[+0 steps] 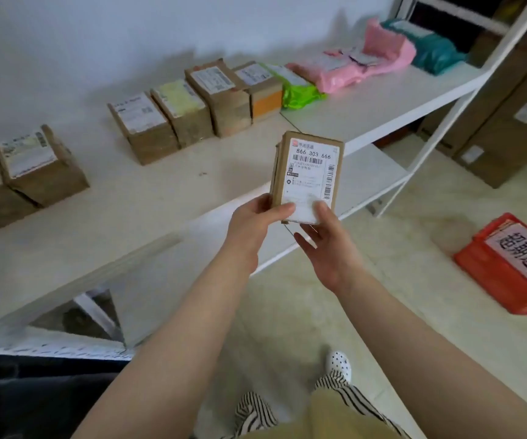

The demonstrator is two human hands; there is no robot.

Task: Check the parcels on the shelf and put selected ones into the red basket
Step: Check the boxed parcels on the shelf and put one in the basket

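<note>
I hold a small brown cardboard parcel (308,172) upright in front of the shelf, its white shipping label facing me. My left hand (252,226) grips its lower left edge, thumb across the label's bottom. My right hand (325,242) holds the lower right corner, thumb on the label and fingers underneath. The red basket (509,280) sits on the floor at the right, with a white sign on its side. The white shelf (160,198) carries more parcels.
A row of brown boxes (189,112) runs along the shelf's back, two more boxes (27,172) at far left. A green bag (300,90), pink bags (357,64) and a teal bag (433,52) lie further right. Large cartons (509,115) stand behind the shelf frame.
</note>
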